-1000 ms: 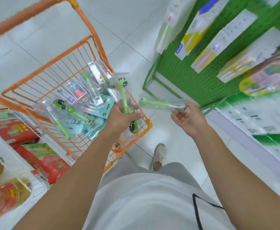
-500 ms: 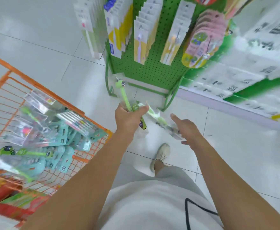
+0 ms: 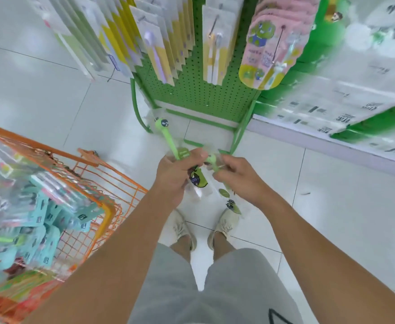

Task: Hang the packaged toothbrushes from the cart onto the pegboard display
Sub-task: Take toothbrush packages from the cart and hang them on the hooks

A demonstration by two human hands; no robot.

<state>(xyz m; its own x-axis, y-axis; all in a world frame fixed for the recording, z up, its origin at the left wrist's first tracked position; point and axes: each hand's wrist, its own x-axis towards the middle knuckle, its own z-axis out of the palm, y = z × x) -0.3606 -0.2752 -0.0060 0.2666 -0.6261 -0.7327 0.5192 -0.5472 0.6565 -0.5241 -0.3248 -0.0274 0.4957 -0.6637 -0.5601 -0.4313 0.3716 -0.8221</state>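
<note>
Two packaged toothbrushes held before the pegboard (image 3: 192, 99)

Left hand (image 3: 175, 176) grips one green toothbrush (image 3: 168, 139), head pointing up-left; right hand (image 3: 236, 178) pinches the other toothbrush (image 3: 213, 161).

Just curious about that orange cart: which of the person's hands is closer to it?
Left. The left hand grips a green toothbrush pack just right of the orange cart; the right hand pinches another pack farther right, beyond the left hand.

Both arms reached forward, hands close together. The left hand (image 3: 176, 173) curled in a grip, thumb on top; the right hand (image 3: 237, 175) pinched with bent fingers.
</note>
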